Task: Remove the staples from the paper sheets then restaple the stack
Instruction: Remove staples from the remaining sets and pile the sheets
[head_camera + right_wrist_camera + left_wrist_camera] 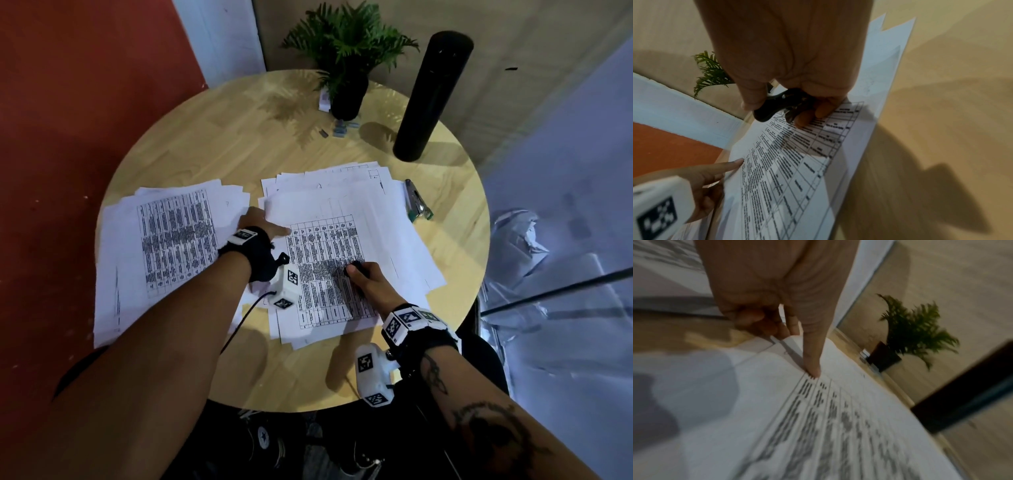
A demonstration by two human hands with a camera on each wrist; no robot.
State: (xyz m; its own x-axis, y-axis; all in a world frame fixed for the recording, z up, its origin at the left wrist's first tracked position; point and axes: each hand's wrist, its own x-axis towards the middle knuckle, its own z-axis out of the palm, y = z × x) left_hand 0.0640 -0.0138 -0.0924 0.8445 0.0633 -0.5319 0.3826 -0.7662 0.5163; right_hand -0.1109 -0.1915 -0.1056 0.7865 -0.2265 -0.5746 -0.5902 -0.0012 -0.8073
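Left hand (257,224): we press one straight finger on paper stack (346,253) | right hand (368,279): we pinch staple remover (781,104), claws down | stack long axis: near-to-far worktop edge

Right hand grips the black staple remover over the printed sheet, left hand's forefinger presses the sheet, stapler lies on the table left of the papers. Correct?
Not quite. The head view shows the stapler on the table right of the papers, not left. The rest holds: right hand grips the staple remover, and the left hand presses the printed sheet.

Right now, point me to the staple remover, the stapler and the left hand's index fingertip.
staple remover (777,105): right wrist view, on its black body, gripped by the right hand (789,53).
stapler (416,200): head view, mid-body, right of the papers.
left hand (766,288): left wrist view, on the palm; its index fingertip (813,369) touches paper.
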